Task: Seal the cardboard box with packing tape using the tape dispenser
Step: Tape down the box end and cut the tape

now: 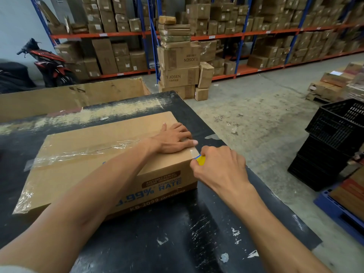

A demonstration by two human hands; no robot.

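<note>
A brown cardboard box [82, 170] with blue print on its side lies on a black worktable [177, 233]. Clear packing tape [78, 153] runs wrinkled along the closed top seam from the left edge to the right edge. My left hand [173, 137] rests flat on the box top near its right end, fingers spread over the tape. My right hand [218, 167] is closed around a small yellow and blue tool [201, 160], mostly hidden in the fist, held against the box's upper right corner where the tape ends. I cannot tell if this tool is the dispenser.
A large open carton [74, 97] stands behind the table. Stacked black crates [334, 142] and a blue pallet [338, 213] stand on the floor to the right. Shelves of boxes [236, 26] and a box stack [179, 62] fill the back; a motorbike [49, 64] is parked at the left.
</note>
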